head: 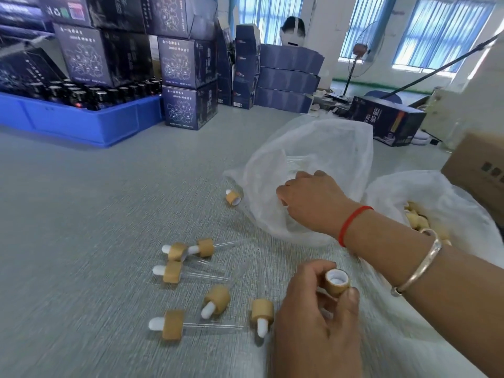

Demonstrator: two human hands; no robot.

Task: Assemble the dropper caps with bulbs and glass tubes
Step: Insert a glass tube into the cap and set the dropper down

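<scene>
My left hand [313, 312] holds a tan dropper cap [337, 282] at the bottom centre, its white-lined opening facing up. My right hand [311, 203], with a red string and a silver bangle on the wrist, reaches into a clear plastic bag [321, 148]. Its fingertips are hidden in the bag, so I cannot tell whether they hold anything. Several tan caps with white bulbs lie on the grey table to the left. Some have glass tubes fitted, such as one dropper [174, 324]. Others, such as one cap [216, 298], show no tube.
A second plastic bag [436, 195] at the right holds loose tan caps [417, 219]. A cardboard box [480, 165] stands behind it. At the far left, a blue crate [81, 121] of dark bottles sits beside stacked dark cartons [188, 85]. A person [293, 31] sits behind boxes.
</scene>
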